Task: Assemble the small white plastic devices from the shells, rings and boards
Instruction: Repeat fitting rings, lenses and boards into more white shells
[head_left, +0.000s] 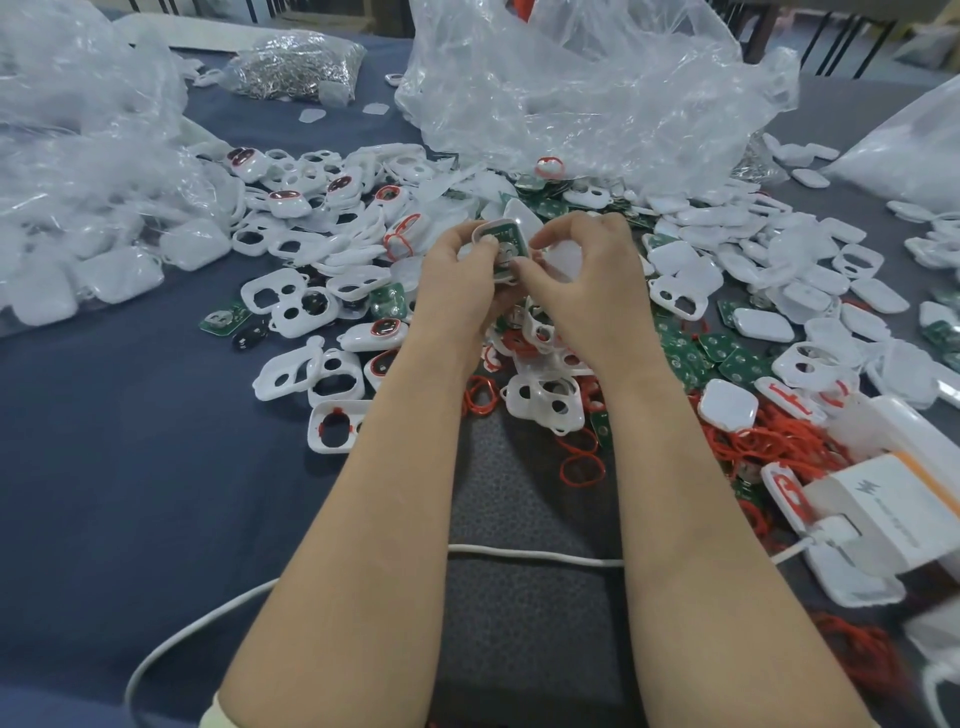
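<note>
- Clear bags (78, 249) stuffed with white shells are seen at the far left, on a blue tabletop (130, 441).
- Loose shells (291, 306), many with two cut-out holes, are scattered left of centre; a few are fitted with red rings.
- The left hand (457, 291) is raised above the pile at centre. Its fingers (462, 239) are curled round the left edge of the held shell (485, 231), with the thumb laid on its face.
- A green board (506, 244) is seated inside the held shell, facing the camera.
- The right hand (587, 280) is met with the left. The shell's lower right edge is pinched between its thumb and forefinger; the other fingers are loosely arched.
- A large crumpled bag (571, 78) is heaped behind the hands.
- Loose boards (727, 358) are strewn just right of the right forearm.
- Red rings (779, 441) are tangled nearer the edge, beside more shells.
- A white box (893, 509) with an orange stripe is set at the far right, with a white cable (519, 553) plugged in and run across beneath both forearms.
</note>
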